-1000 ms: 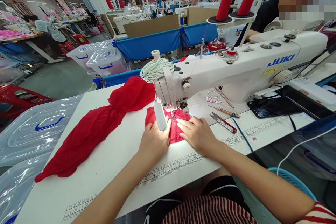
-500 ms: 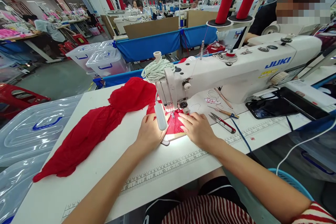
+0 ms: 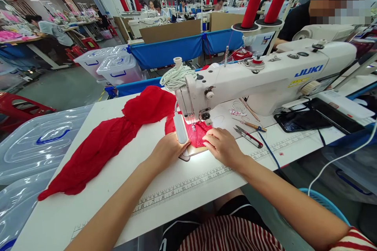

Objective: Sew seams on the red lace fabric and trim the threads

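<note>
Red fabric (image 3: pixel 103 147) stretches over the left of the white table and runs under the needle area of a white sewing machine (image 3: pixel 253 80). On the left edge of the lit piece by the needle lies my left hand (image 3: pixel 167 150), fingers closed on the fabric and partly hidden by a small white lamp (image 3: pixel 180 128). Opposite it, my right hand (image 3: pixel 222 145) pinches the fabric's right edge with bent fingers. The presser foot (image 3: pixel 193 126) is between my hands, over the fabric.
Red-handled snips (image 3: pixel 249 137), an awl (image 3: pixel 249 124) and a black phone (image 3: pixel 300 120) lie right of my right hand. Two red thread cones (image 3: pixel 252 8) stand behind the machine. Clear plastic boxes (image 3: pixel 38 141) are at the left. A person (image 3: pixel 297 17) sits at the upper right.
Both hands have shifted slightly toward the table's front edge and their fingers have drawn together. More of the red fabric by the needle shows, its right part now bunched.
</note>
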A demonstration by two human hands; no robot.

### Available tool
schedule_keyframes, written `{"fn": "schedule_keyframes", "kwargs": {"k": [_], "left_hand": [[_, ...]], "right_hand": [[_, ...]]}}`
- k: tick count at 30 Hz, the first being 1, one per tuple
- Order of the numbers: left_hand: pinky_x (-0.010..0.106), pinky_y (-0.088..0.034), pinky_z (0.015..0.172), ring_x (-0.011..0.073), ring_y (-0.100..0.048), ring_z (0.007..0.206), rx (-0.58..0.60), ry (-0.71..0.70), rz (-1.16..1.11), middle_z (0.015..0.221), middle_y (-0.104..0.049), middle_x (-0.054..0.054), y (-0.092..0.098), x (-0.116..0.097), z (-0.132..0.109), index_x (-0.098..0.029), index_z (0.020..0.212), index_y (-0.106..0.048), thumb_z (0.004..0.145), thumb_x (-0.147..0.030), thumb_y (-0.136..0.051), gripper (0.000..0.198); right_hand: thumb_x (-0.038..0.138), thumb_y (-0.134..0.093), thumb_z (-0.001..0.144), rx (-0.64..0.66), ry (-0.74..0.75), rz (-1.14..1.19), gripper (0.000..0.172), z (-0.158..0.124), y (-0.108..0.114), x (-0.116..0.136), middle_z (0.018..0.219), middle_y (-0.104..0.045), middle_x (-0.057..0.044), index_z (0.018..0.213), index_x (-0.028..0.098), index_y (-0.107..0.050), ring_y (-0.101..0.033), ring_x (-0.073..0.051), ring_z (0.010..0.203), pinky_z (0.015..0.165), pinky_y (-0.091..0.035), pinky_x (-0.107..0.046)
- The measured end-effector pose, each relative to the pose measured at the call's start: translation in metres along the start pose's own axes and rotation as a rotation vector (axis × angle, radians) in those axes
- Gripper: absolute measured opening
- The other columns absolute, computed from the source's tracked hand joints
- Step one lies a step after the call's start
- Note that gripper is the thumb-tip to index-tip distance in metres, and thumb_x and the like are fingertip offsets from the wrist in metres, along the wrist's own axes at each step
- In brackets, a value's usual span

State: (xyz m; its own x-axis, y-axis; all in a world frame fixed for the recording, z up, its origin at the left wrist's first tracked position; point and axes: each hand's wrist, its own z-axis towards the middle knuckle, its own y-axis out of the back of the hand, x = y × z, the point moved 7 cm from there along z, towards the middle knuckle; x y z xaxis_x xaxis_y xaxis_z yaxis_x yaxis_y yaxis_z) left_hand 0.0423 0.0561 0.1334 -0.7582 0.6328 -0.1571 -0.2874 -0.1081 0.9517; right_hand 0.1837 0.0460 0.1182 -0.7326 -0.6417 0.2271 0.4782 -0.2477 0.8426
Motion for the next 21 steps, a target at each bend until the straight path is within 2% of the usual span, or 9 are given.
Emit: {"fn": "schedule_keyframes", "kwargs": {"k": [6, 17, 21], "left_hand": [[0.026, -0.032, 0.049, 0.0147, -0.047, 0.058, 0.065, -0.031, 0.026, 0.064, -0.051, 0.001, -0.0032, 0.0011, -0.0004, -0.019, 0.069, -0.054, 0.092, -0.025, -0.033, 0.031], [0.028, -0.039, 0.052, 0.0182, -0.053, 0.064, 0.019, 0.06, 0.045, 0.071, -0.056, 0.004, -0.0095, 0.0078, -0.0037, -0.018, 0.073, -0.055, 0.088, -0.022, -0.04, 0.022], [0.032, -0.045, 0.062, 0.021, -0.056, 0.072, 0.016, 0.051, 0.052, 0.075, -0.058, 0.006, -0.0099, 0.0083, -0.0017, -0.018, 0.076, -0.057, 0.089, -0.024, -0.041, 0.022]], "right_hand": [[0.021, -0.047, 0.091, 0.004, 0.015, 0.0, 0.019, -0.0006, -0.0025, 0.0005, 0.086, -0.063, -0.005, 0.082, 0.018, -0.063, -0.053, -0.017, 0.078, 0.069, -0.035, -0.03], [0.02, -0.048, 0.09, 0.034, 0.003, 0.005, 0.021, -0.0008, -0.0044, -0.0002, 0.086, -0.063, -0.004, 0.077, 0.018, -0.064, -0.052, -0.016, 0.078, 0.07, -0.034, -0.03], [0.02, -0.048, 0.09, 0.044, 0.0, 0.003, 0.02, -0.0006, -0.0049, -0.0005, 0.086, -0.063, -0.004, 0.078, 0.018, -0.064, -0.052, -0.016, 0.078, 0.07, -0.034, -0.03]]}}
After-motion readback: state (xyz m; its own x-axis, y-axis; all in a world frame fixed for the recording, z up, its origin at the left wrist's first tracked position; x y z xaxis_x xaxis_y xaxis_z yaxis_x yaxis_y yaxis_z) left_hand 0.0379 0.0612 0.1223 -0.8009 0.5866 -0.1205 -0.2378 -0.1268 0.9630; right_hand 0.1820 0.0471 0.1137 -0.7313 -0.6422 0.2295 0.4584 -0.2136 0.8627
